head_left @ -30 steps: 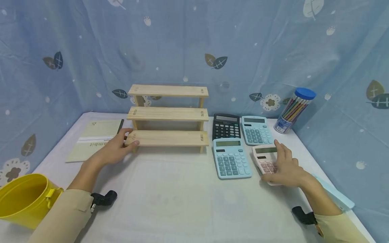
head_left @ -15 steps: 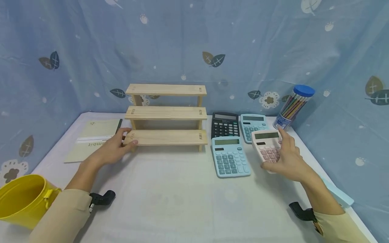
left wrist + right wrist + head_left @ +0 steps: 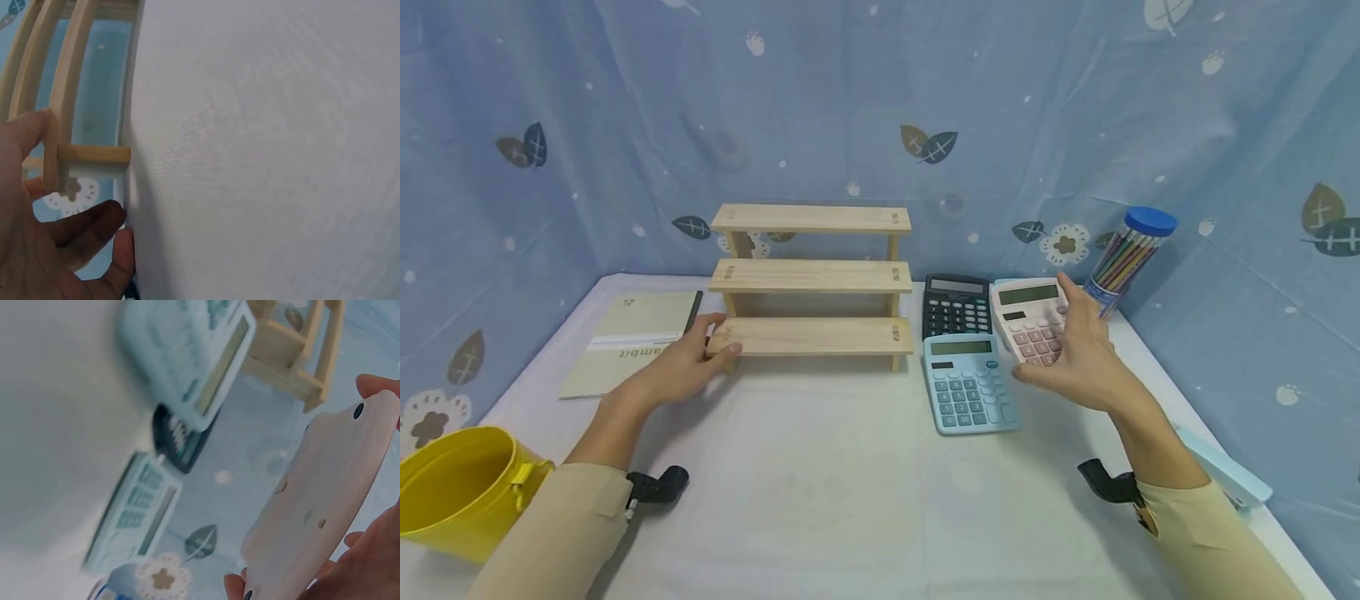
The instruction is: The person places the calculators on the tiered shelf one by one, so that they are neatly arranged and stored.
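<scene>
My left hand grips the left end of the lowest board of a three-tier wooden shelf, which stands against the back cloth. In the left wrist view its thumb and a finger pinch the board. My right hand holds a pink-and-white calculator by its edges, lifted off the table, keys upward. The right wrist view shows its underside. Below and left of it lies a light blue calculator, with a black calculator behind. Another light blue calculator is mostly hidden under the pink one in the head view.
A clear tube of pencils with a blue lid leans in the back right corner. At the left are a notebook and a yellow bucket. A long light blue object lies beyond the right forearm, partly hidden.
My right hand has lifted the pink calculator off the table and carried it back and leftward, over the rear light blue calculator. The left hand stays on the shelf.
</scene>
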The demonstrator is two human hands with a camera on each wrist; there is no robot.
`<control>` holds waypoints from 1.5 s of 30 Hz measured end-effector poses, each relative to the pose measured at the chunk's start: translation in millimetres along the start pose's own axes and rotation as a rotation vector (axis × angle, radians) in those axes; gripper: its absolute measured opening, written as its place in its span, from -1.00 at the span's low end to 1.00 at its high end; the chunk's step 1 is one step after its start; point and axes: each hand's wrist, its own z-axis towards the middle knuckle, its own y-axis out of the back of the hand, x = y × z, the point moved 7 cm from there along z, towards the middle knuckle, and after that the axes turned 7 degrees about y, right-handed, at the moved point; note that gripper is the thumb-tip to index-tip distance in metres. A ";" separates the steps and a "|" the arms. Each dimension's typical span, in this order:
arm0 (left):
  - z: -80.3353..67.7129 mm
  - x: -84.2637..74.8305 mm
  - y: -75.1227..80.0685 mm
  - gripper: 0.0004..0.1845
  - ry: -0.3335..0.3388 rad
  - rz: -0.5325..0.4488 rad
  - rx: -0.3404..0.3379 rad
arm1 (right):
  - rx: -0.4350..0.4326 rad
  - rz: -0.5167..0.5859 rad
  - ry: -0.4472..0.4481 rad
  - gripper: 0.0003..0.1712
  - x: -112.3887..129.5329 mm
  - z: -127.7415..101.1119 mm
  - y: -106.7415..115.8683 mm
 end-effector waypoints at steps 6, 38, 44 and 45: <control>0.3 0.5 2.4 -0.15 0.005 0.014 0.004 | -0.031 -0.001 0.076 0.58 26.2 21.4 -4.7; 1.0 -0.6 -1.9 -0.13 0.030 -0.043 0.015 | -0.052 0.018 0.174 0.48 127.5 122.5 -17.0; 0.5 -0.5 -2.0 -0.12 0.037 -0.047 0.014 | -0.046 0.007 0.194 0.46 144.2 136.5 -27.8; -0.3 -0.3 -1.7 -0.12 0.037 -0.042 0.013 | -0.043 0.008 0.195 0.46 146.7 138.8 -30.3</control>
